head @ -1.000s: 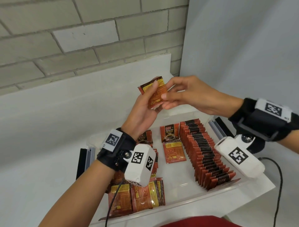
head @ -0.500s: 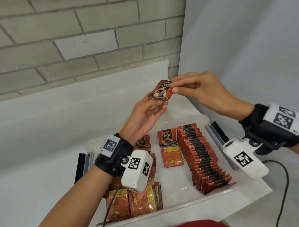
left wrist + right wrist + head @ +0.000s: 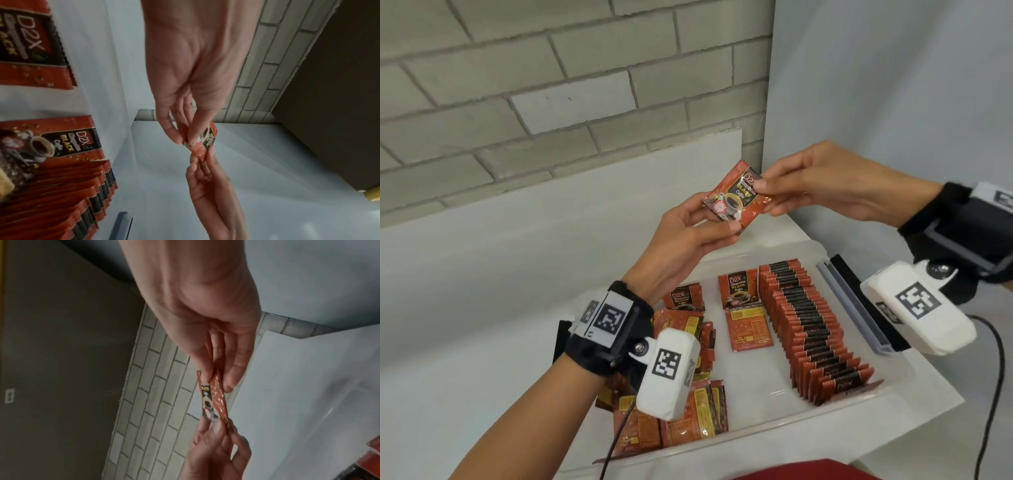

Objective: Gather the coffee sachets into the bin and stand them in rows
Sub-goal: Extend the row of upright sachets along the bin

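Note:
One red coffee sachet [image 3: 736, 200] is held in the air above the far end of the clear bin [image 3: 774, 435], printed front facing me. My left hand [image 3: 714, 219] pinches its lower left end and my right hand [image 3: 765, 197] pinches its upper right corner. The left wrist view shows the sachet [image 3: 208, 138] edge-on between my left hand [image 3: 189, 141] and my right hand [image 3: 202, 160]. The right wrist view shows the sachet [image 3: 213, 400] below my right hand [image 3: 216, 381]. In the bin, a long row of standing sachets [image 3: 811, 329] runs along the right side.
Loose sachets [image 3: 688, 421] lie piled at the bin's left under my left wrist, and two flat sachets [image 3: 746, 308] lie in the middle. A black and grey clip [image 3: 859, 305] sits at the bin's right side. Brick wall behind, a cable [image 3: 993, 377] at right.
The sachet has been turned over from its yellow-labelled back to its printed front. My right hand has shifted to pinch its right corner, and the hands have drawn slightly apart.

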Demonstrator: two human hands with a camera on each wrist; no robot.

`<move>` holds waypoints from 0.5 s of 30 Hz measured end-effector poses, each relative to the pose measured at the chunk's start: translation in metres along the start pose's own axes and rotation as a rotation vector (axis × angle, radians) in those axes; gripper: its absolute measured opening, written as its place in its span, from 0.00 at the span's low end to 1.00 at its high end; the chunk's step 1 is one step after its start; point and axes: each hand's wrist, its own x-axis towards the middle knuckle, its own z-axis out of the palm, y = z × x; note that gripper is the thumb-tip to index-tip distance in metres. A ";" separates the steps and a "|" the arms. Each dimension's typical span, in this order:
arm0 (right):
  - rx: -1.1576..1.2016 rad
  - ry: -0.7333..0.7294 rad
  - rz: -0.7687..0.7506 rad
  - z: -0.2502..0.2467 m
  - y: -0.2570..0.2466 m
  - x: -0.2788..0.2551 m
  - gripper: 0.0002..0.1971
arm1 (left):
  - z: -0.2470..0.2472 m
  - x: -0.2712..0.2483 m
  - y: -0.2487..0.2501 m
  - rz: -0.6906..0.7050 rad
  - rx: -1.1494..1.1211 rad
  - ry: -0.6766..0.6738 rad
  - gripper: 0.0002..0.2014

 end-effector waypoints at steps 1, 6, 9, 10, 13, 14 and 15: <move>0.002 -0.022 0.027 -0.001 -0.001 0.000 0.10 | -0.001 -0.002 0.001 -0.005 0.015 0.002 0.20; -0.077 -0.117 0.061 0.001 0.000 -0.008 0.10 | -0.003 -0.017 0.001 -0.135 0.104 -0.017 0.23; -0.222 -0.109 0.010 0.000 0.002 -0.018 0.06 | -0.015 -0.032 0.005 -0.299 0.481 -0.220 0.23; -0.276 -0.117 -0.004 0.000 0.002 -0.022 0.06 | -0.018 -0.036 0.005 -0.308 0.697 -0.323 0.21; -0.495 -0.218 -0.033 0.006 -0.004 -0.035 0.05 | -0.013 -0.043 -0.001 -0.225 1.250 -0.716 0.13; -0.568 -0.252 -0.046 0.010 -0.007 -0.039 0.04 | -0.008 -0.044 -0.007 -0.235 1.369 -0.838 0.14; -0.629 -0.271 -0.063 0.014 -0.009 -0.043 0.02 | -0.003 -0.043 -0.013 -0.283 1.453 -0.928 0.18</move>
